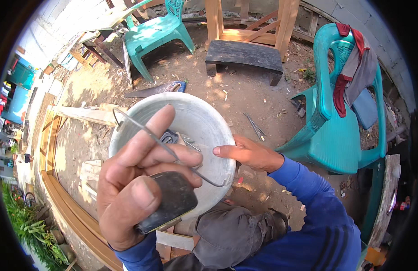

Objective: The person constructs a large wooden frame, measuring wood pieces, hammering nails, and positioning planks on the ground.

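Note:
Close in front of me, my left hand (pixel 145 167) is raised over a whitish bucket (pixel 204 113). Its thumb and lower fingers close around a small black block with a yellowish edge, which looks like a tape measure (pixel 170 196); the index finger points up. My right hand (pixel 249 152) grips the bucket's right rim, thumb inside and the other fingers outside, mostly hidden. The bucket's wire handle (pixel 145 128) crosses its mouth past my left fingers. Several nails (pixel 191 143) and a dark blue and grey item (pixel 169 136), partly covered by my fingers, lie inside the bucket.
Behind the bucket a handsaw (pixel 150 90) rests on the dirt. A low black bench (pixel 245 56) and a green chair (pixel 157 34) stand farther back. At right is another green chair (pixel 333 144) with a red-grey cloth (pixel 353 67). Long timbers (pixel 75 210) run along the left.

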`<control>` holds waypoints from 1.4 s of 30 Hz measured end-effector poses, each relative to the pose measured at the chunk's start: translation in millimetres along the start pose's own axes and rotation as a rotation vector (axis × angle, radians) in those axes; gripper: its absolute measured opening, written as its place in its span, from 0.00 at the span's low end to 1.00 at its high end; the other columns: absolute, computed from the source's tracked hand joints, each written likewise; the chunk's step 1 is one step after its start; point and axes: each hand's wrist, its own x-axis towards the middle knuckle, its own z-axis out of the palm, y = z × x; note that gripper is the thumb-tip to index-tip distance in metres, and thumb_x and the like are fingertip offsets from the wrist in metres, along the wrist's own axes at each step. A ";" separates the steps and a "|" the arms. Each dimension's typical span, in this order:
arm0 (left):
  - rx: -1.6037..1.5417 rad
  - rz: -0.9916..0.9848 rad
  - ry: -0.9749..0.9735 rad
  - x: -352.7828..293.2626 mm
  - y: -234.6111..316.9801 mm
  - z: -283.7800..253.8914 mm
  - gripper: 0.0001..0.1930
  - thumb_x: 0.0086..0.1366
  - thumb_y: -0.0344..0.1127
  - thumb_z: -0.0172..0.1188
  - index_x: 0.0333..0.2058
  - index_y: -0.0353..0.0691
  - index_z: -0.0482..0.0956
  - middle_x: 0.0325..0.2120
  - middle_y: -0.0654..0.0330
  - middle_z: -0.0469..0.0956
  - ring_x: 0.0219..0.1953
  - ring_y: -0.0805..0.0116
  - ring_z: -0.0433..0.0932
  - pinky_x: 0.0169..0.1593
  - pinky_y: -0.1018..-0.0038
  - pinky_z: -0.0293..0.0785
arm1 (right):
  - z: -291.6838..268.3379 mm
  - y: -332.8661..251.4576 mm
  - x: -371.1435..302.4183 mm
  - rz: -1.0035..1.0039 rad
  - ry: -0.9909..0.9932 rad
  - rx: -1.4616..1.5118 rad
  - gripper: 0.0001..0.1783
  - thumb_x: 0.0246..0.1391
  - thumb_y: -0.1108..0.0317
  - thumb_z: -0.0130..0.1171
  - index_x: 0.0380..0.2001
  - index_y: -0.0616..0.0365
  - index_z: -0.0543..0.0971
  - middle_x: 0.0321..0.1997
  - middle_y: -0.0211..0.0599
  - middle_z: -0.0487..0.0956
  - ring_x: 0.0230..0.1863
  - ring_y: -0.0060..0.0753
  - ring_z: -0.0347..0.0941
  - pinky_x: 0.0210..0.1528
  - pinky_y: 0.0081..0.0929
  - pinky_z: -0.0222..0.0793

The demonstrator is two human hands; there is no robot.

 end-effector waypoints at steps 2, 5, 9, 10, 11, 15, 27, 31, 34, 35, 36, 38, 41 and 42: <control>0.042 0.010 0.012 10.2 8.1 8.1 0.52 0.58 0.53 0.61 0.67 0.14 0.51 0.47 0.36 0.79 0.37 0.54 0.86 0.40 0.69 0.84 | 1.3 -8.3 5.7 -0.034 0.136 0.046 0.30 0.64 0.53 0.54 0.56 0.70 0.73 0.44 0.45 0.82 0.39 0.34 0.82 0.39 0.30 0.79; -0.023 -0.073 0.074 8.7 14.8 2.5 0.48 0.58 0.53 0.61 0.65 0.16 0.58 0.50 0.34 0.77 0.38 0.54 0.86 0.42 0.68 0.84 | -18.5 -28.6 -8.7 0.076 0.370 0.256 0.26 0.60 0.62 0.55 0.56 0.71 0.73 0.48 0.44 0.81 0.51 0.35 0.80 0.50 0.35 0.78; -0.041 -0.168 0.080 -14.7 -5.9 -32.0 0.41 0.64 0.50 0.57 0.65 0.20 0.63 0.50 0.35 0.78 0.40 0.57 0.85 0.47 0.66 0.83 | -72.8 -12.7 -31.0 -0.127 0.735 0.200 0.24 0.59 0.61 0.57 0.53 0.69 0.74 0.47 0.44 0.81 0.47 0.36 0.81 0.44 0.34 0.80; -0.033 -0.164 0.122 -20.8 -21.6 -44.6 0.41 0.64 0.50 0.57 0.65 0.20 0.63 0.50 0.35 0.78 0.40 0.57 0.85 0.47 0.66 0.83 | -85.5 -8.3 -29.7 -0.096 0.763 0.199 0.23 0.59 0.60 0.57 0.51 0.67 0.74 0.47 0.43 0.81 0.45 0.34 0.81 0.40 0.33 0.80; -0.072 -0.224 0.100 -30.1 -32.1 -60.3 0.37 0.67 0.48 0.55 0.64 0.20 0.63 0.47 0.37 0.79 0.40 0.58 0.85 0.48 0.66 0.83 | -93.5 -6.5 -23.5 -0.073 0.788 0.205 0.22 0.59 0.59 0.58 0.50 0.66 0.74 0.46 0.43 0.81 0.43 0.32 0.82 0.36 0.31 0.81; -0.258 -0.473 0.127 -61.9 -94.9 -104.1 0.31 0.72 0.48 0.54 0.60 0.24 0.71 0.40 0.45 0.84 0.40 0.61 0.85 0.48 0.71 0.81 | -155.2 49.5 27.4 -0.032 0.793 0.224 0.21 0.58 0.57 0.59 0.49 0.60 0.74 0.44 0.37 0.81 0.38 0.27 0.81 0.29 0.26 0.79; 0.304 -0.795 0.028 -121.6 -311.8 -116.7 0.33 0.64 0.66 0.58 0.47 0.39 0.86 0.45 0.52 0.85 0.48 0.64 0.80 0.52 0.68 0.74 | -278.1 195.9 87.2 0.076 0.903 0.266 0.34 0.58 0.38 0.59 0.61 0.45 0.69 0.49 0.31 0.78 0.40 0.23 0.77 0.36 0.18 0.67; 0.439 -1.000 0.012 -130.9 -377.1 -105.2 0.37 0.64 0.69 0.55 0.50 0.37 0.83 0.49 0.48 0.82 0.50 0.59 0.79 0.55 0.66 0.73 | -228.9 200.6 55.4 0.086 0.985 0.350 0.40 0.57 0.30 0.57 0.63 0.44 0.67 0.42 0.28 0.73 0.36 0.21 0.71 0.35 0.20 0.64; 0.307 -0.955 0.187 -138.7 -426.8 -84.3 0.39 0.67 0.69 0.49 0.54 0.36 0.80 0.52 0.49 0.81 0.52 0.60 0.78 0.57 0.65 0.72 | -124.0 198.9 27.0 0.122 1.103 0.124 0.32 0.63 0.34 0.54 0.56 0.48 0.72 0.27 0.24 0.66 0.24 0.20 0.65 0.26 0.20 0.61; 0.178 -0.916 0.288 -135.6 -441.7 -72.1 0.38 0.71 0.69 0.44 0.56 0.38 0.79 0.53 0.52 0.80 0.53 0.62 0.78 0.57 0.67 0.72 | -90.7 207.2 14.6 0.129 1.012 -0.042 0.27 0.67 0.40 0.51 0.52 0.51 0.74 0.23 0.22 0.65 0.19 0.18 0.63 0.22 0.18 0.60; 0.171 -0.924 0.287 -133.0 -452.6 -59.1 0.38 0.71 0.69 0.44 0.56 0.38 0.79 0.53 0.52 0.80 0.53 0.62 0.78 0.57 0.67 0.72 | -38.1 208.9 5.2 0.231 0.943 -0.100 0.25 0.69 0.43 0.50 0.52 0.54 0.74 0.24 0.24 0.68 0.19 0.17 0.65 0.21 0.16 0.61; -0.003 -0.754 0.224 -111.5 -457.2 -36.1 0.38 0.74 0.66 0.39 0.62 0.37 0.73 0.58 0.54 0.76 0.56 0.64 0.75 0.59 0.68 0.69 | 7.4 238.9 -20.8 0.288 0.532 -0.156 0.26 0.70 0.47 0.48 0.54 0.60 0.73 0.34 0.30 0.76 0.32 0.22 0.73 0.35 0.20 0.70; -0.505 -0.579 0.119 -84.7 -436.8 -6.7 0.36 0.77 0.62 0.35 0.67 0.37 0.65 0.64 0.55 0.70 0.60 0.65 0.71 0.64 0.71 0.65 | 11.9 282.7 -31.8 0.230 0.392 -0.205 0.24 0.70 0.51 0.49 0.55 0.62 0.72 0.38 0.32 0.76 0.37 0.23 0.73 0.40 0.21 0.69; -0.495 -0.585 0.137 -89.8 -448.9 -7.3 0.36 0.77 0.62 0.35 0.67 0.37 0.65 0.64 0.55 0.70 0.60 0.65 0.71 0.64 0.71 0.65 | 24.2 282.1 -24.1 0.200 0.344 -0.193 0.23 0.70 0.53 0.49 0.55 0.62 0.72 0.38 0.31 0.76 0.37 0.23 0.72 0.41 0.22 0.68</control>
